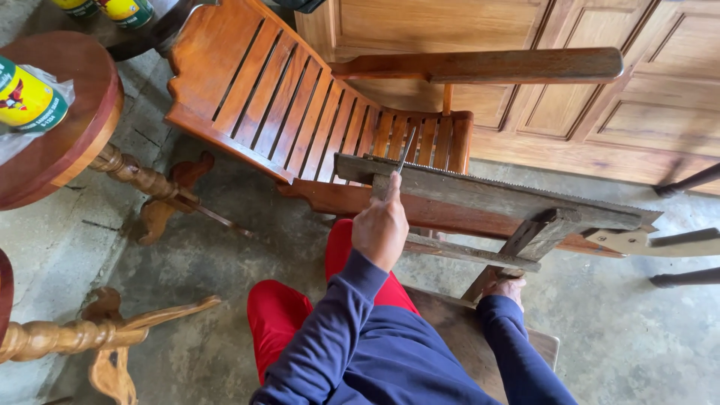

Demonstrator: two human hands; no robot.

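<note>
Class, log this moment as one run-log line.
left hand: holds file on saw teeth | right hand: steadies wooden clamp frame

yellow-green can on round table | two similar cans top left

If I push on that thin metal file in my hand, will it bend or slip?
The thin metal file looks narrow and straight, so it is probably stiff, though hard sideways pressure might flex it. Its tip rests on the toothed saw blade clamped in the grey wooden frame, so it could skid along the teeth. The left hand has it pinched, likely light.
</note>
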